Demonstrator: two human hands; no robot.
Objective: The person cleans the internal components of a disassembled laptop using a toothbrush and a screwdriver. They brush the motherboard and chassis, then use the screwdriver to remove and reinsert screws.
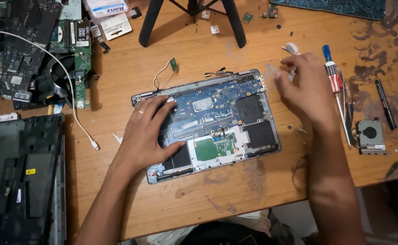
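An opened laptop base (253, 131) lies in the middle of the wooden table, its blue circuit board (217, 102) exposed. My left hand (146, 129) rests flat on the left part of the base, fingers spread, a ring on one finger. My right hand (303, 88) hovers just past the base's right upper corner, its fingertips pinched near a small whitish object (292, 47); the motion blur hides whether it grips anything. A small green board on thin wires (174, 65) lies behind the base.
A screwdriver with a striped handle (333, 72), a black pen (385, 104) and a loose cooling fan (370, 135) lie at right. Dismantled boards and a fan (40, 54) sit at back left, with a white cable (78, 122). A black laptop shell (22, 177) fills the left front. Tripod legs (151, 22) stand behind.
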